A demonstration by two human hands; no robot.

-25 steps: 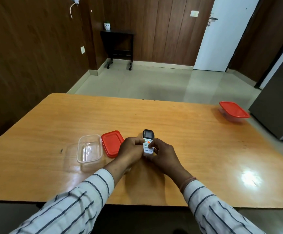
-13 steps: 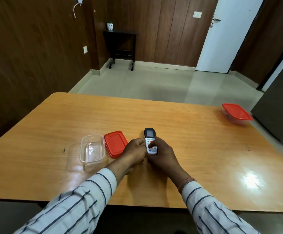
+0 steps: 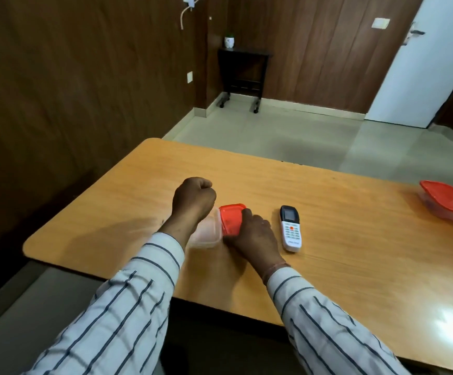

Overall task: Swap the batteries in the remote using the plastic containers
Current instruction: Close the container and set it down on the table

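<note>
The white remote with a dark screen lies face up on the wooden table, free of both hands. My right hand grips the near right edge of the loose red lid, which looks tilted up off the table. The clear plastic container stands open just left of the lid, half hidden by my left wrist. My left hand hovers above it as a closed fist; whether anything is inside the fist is hidden.
A second clear container with its red lid on stands at the table's far right edge. Beyond the table's far edge is tiled floor, with a small black side table against the wall.
Both hands have let go of the remote, which now lies on the table. My right hand has moved left onto the red lid, and my left hand has risen as a fist over the clear container.
</note>
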